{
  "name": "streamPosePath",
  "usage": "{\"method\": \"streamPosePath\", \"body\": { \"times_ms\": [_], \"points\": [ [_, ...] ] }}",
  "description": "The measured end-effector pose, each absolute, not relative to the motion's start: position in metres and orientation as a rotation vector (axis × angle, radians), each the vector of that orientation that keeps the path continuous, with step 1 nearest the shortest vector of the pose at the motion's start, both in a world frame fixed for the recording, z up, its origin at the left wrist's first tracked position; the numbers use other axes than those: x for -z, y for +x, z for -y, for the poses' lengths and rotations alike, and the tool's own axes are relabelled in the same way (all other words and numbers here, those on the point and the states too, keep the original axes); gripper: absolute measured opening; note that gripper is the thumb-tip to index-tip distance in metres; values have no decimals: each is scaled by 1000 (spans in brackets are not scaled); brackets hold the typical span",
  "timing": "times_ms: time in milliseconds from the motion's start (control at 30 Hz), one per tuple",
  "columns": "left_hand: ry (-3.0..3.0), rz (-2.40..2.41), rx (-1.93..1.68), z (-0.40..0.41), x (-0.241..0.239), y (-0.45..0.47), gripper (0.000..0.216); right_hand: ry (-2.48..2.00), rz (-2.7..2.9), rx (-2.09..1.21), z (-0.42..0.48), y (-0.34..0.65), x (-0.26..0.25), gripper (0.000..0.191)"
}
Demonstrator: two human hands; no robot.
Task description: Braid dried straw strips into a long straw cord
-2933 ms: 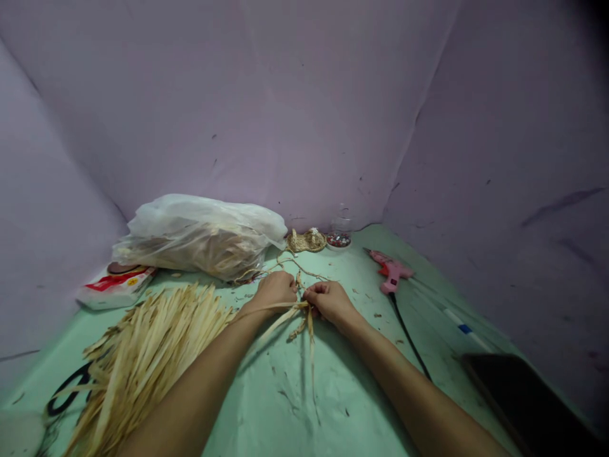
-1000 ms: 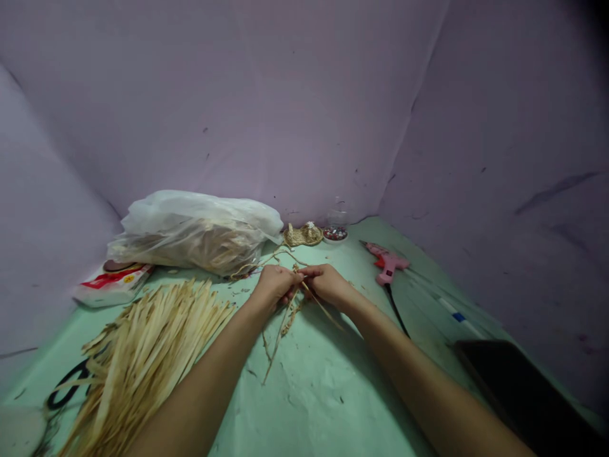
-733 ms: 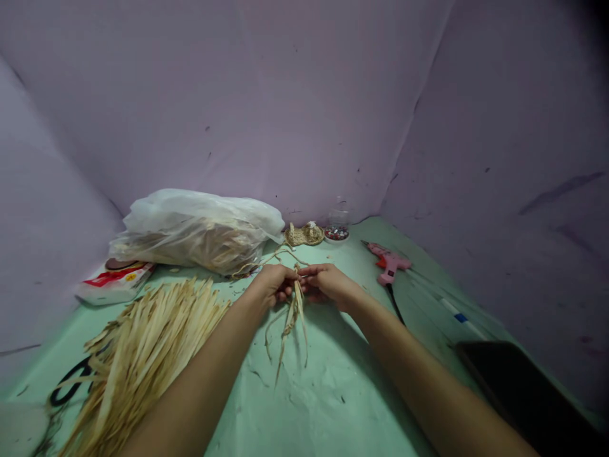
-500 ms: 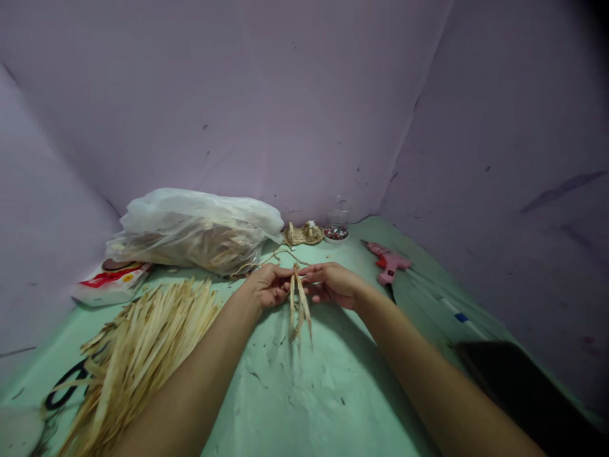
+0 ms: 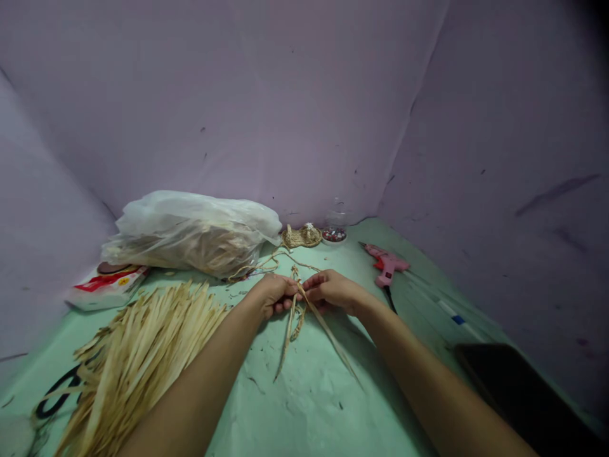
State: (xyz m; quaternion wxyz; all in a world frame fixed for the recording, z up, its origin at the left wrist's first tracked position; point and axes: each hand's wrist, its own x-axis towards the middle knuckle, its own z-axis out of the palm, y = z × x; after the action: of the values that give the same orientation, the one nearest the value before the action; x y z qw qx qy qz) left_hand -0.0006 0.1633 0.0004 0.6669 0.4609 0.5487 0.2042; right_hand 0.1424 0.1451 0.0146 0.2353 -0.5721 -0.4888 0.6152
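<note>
Pinching a skinny plaited cord (image 5: 297,325) up close between left hand (image 5: 273,293) and right hand (image 5: 333,292), just above the green tabletop (image 5: 295,419). Got two loose ends (image 5: 333,339) splayed out below, one per side. Over left, a big heap of dry strips (image 5: 157,343), with a stuffed plastic bag (image 5: 190,231) behind. At the back, a small woven piece (image 5: 301,238) beside a tub of beads (image 5: 334,235). Off right, a pink glue gun (image 5: 387,264).

Left hand (image 5: 275,296) and right hand (image 5: 335,292) cover part of the braided strips (image 5: 298,325) with their fingers; the weave there is unreadable. The pale strip pile (image 5: 147,346) hides one end of the black loop handle (image 5: 47,410) and is itself cropped by the lower edge. Red-and-white bits (image 5: 334,235) at the back: too small to identify.
</note>
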Motion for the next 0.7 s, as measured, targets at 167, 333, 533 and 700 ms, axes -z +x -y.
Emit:
{"method": "streamPosePath", "body": {
  "times_ms": [167,333,533,700],
  "points": [
    [1067,-1277,-455,-164,2,1,4,-1520,1277,-1623,-147,137,-7,5],
    [1077,-1273,-463,-164,2,1,7,-1529,1342,-1521,-149,135,0,16],
    [1077,-1346,-474,-163,-5,4,10,-1603,1500,-1417,-151,137,3,14],
    [992,-1315,-473,-166,-6,5,12,-1641,2000,-791,-150,140,-1,19]
  ]
}}
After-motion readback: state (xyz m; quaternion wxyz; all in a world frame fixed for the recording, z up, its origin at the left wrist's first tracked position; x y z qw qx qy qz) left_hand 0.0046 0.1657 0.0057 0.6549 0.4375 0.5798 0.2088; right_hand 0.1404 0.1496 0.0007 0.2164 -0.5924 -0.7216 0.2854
